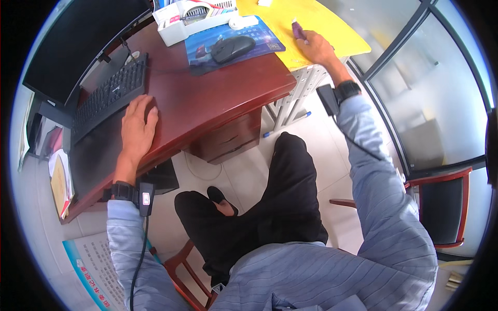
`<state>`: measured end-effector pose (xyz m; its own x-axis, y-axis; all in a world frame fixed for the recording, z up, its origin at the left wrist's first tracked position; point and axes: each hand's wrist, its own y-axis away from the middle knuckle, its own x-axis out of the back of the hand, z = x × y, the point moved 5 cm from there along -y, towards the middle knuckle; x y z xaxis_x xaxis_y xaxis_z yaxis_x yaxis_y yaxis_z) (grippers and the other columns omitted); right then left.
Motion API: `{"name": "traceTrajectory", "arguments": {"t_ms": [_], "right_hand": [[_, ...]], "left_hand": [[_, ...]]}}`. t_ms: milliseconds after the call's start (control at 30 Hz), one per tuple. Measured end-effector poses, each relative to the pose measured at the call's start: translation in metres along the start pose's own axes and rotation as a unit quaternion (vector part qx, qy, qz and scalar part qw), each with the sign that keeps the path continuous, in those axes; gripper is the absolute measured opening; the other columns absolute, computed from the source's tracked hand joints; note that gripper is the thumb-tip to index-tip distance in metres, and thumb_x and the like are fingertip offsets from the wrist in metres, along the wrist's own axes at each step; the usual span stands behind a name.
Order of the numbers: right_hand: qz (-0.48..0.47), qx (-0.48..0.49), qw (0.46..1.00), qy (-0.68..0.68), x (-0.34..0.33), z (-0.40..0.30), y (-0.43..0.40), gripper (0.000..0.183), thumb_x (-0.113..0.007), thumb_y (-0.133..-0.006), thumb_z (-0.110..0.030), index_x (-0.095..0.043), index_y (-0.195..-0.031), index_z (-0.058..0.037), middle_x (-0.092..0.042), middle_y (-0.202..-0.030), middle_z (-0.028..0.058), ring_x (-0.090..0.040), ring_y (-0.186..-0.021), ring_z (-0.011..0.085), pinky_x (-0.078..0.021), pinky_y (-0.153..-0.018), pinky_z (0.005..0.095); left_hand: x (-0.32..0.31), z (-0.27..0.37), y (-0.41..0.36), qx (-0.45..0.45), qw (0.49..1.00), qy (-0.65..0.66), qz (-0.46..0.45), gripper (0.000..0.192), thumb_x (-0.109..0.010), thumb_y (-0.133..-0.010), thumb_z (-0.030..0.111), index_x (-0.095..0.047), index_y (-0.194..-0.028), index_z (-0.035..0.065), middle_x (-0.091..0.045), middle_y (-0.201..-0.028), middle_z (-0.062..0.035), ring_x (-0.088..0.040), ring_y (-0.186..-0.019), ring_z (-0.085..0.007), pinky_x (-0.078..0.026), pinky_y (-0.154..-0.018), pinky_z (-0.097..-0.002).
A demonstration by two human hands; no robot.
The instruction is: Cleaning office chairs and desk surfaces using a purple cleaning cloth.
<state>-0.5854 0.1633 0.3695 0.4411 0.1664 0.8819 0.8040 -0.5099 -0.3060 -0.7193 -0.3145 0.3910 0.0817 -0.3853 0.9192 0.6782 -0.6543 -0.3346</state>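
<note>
My left hand [138,126] rests flat on the edge of the dark red wooden desk [218,85], palm down, just below the black keyboard [113,93], holding nothing. Over the yellow tabletop [338,31] my right hand [316,46] grips a small purple object [297,29] with a whitish tip; what it is cannot be told. Left of that hand, a black computer mouse [233,49] lies on a blue printed mouse pad [268,37]. A white desk organizer [171,33] with pens and small items stands behind the pad, near a round white object [238,22].
A black monitor [81,39] stands behind the keyboard. Papers and folders [60,182] are at the desk's left end. A drawer unit [233,136] sits under the desk. Frosted glass panels [435,97] and a chair with a black back [443,210] are at the right.
</note>
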Motion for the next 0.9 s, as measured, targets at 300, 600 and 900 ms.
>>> {"name": "traceTrajectory", "arguments": {"t_ms": [300,600,900], "right_hand": [[0.062,0.114,0.990,-0.064,-0.003,-0.044,0.044,0.032,-0.060,-0.092,-0.027,-0.067,-0.113,-0.0037,-0.068,-0.112,0.0242,-0.064,-0.105,0.0418,-0.0494,-0.093,0.0490],[0.061,0.000,0.998,-0.008,0.004,0.012,0.010,0.037,-0.061,-0.090,-0.029,-0.068,-0.116,-0.0040,-0.068,-0.108,0.0276,-0.066,-0.100,0.0445,-0.0511,-0.089,0.0489],[0.058,0.152,0.979,-0.124,0.003,-0.108,0.085,0.034,-0.063,-0.088,-0.011,-0.065,-0.121,-0.0032,-0.063,-0.122,0.0223,-0.060,-0.113,0.0404,-0.0466,-0.099,0.0439]], "left_hand": [[-0.001,-0.004,0.000,-0.006,1.000,0.004,0.004,0.040,-0.053,-0.099,0.028,-0.059,-0.131,0.0054,-0.054,-0.140,-0.0157,-0.050,-0.131,-0.0349,-0.037,-0.110,-0.0442],[0.003,-0.003,0.001,0.006,1.000,0.001,0.025,0.040,-0.056,-0.095,0.027,-0.061,-0.128,0.0048,-0.057,-0.136,-0.0152,-0.052,-0.127,-0.0347,-0.040,-0.107,-0.0439],[0.000,0.001,0.001,0.001,1.000,0.007,0.029,0.040,-0.057,-0.095,0.029,-0.062,-0.127,0.0047,-0.058,-0.135,-0.0143,-0.053,-0.127,-0.0328,-0.041,-0.107,-0.0435]]}}
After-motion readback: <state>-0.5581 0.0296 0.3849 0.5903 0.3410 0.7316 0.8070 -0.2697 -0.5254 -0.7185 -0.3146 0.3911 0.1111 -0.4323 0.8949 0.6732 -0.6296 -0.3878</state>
